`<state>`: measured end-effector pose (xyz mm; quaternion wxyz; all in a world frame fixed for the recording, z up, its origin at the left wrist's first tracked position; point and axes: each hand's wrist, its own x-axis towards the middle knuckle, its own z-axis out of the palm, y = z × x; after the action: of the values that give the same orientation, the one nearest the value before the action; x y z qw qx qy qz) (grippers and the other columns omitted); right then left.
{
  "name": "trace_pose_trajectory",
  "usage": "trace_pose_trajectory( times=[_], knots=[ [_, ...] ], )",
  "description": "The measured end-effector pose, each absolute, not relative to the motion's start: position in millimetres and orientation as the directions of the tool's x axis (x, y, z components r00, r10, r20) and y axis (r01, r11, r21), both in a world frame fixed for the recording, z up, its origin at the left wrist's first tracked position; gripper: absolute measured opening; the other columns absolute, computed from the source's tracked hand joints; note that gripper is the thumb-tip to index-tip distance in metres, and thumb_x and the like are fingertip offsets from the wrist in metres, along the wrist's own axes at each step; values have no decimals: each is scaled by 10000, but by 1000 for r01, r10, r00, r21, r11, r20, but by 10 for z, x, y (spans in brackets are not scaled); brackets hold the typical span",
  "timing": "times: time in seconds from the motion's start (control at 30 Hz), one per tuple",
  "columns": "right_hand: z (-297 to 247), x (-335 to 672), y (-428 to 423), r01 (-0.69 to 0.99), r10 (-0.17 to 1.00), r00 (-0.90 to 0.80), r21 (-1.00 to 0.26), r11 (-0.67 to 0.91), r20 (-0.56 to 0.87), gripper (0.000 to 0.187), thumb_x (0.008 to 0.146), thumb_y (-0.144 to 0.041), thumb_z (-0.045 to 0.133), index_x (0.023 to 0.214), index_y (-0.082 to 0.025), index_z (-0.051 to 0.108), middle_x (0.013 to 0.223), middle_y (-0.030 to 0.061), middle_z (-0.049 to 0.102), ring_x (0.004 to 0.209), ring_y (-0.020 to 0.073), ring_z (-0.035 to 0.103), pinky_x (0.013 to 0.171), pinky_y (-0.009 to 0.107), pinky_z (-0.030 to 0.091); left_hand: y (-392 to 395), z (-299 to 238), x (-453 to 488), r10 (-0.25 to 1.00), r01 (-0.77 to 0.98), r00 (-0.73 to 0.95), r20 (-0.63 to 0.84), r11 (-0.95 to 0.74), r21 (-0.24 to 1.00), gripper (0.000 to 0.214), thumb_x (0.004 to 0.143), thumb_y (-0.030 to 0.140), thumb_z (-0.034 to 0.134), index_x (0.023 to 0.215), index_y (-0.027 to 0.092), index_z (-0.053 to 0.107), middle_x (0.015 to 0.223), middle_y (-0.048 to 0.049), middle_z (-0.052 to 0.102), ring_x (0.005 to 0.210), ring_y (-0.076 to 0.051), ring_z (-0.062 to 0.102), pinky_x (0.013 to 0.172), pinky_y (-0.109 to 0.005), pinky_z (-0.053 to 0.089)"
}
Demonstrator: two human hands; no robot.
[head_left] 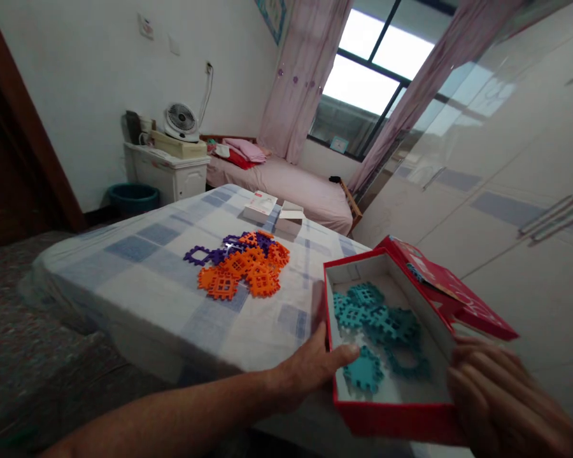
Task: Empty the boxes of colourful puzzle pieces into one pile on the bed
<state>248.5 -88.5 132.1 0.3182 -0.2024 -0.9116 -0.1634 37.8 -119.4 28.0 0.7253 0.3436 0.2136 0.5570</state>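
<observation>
Between both hands (315, 366), red box (391, 420) sits gripped.

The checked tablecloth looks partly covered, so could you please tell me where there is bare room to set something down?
The checked tablecloth is bare left of the orange tiles and purple tiles, out to its near left edge, and in a narrower strip between that pile and the red box. It is crowded mid-table, and by the two small white boxes at the far edge.

1. Our left hand (315, 366) sits lower center of frame, forearm running in from the lower left, thumb stretched rightward, fingers hidden.
2. Our right hand (501, 397) fills the lower right corner, fingers curled, pointing left.
</observation>
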Motion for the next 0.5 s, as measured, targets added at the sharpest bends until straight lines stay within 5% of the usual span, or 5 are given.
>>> trace_pose_trajectory(
  times=[0.23, 0.33, 0.5],
  knots=[
    [1783, 1434, -739, 324, 169, -860, 259, 910, 482, 247, 853, -215, 558, 618, -208, 482, 614, 2, 527, 636, 147, 540, 706, 328, 473, -1174, 221, 203, 994, -764, 77, -72, 106, 637, 682, 507, 20, 472, 1172, 165, 511, 870, -14, 621, 764, -144, 570, 667, -223, 454],
    [1922, 1352, -656, 311, 209, -871, 168, 936, 445, 113, 872, -294, 533, 830, -215, 603, 912, 60, 641, 892, 199, 616, 780, 335, 507, -1185, 193, 117, 992, -775, 33, -125, 104, 624, 643, 481, 28, 452, 1101, 169, 543, 738, 24, 555, 578, -87, 472, 497, -169, 354],
    [1969, 1434, -484, 433, 392, -858, 56, 900, 331, 409, 865, -410, 509, 1262, -310, 523, 1380, 64, 475, 1164, 292, 542, 842, 429, 537, -1160, 197, 13, 998, -875, 60, -18, 61, 480, 651, 497, 33, 482, 1128, 184, 548, 832, -5, 612, 618, -110, 551, 529, -194, 400]
  ],
)
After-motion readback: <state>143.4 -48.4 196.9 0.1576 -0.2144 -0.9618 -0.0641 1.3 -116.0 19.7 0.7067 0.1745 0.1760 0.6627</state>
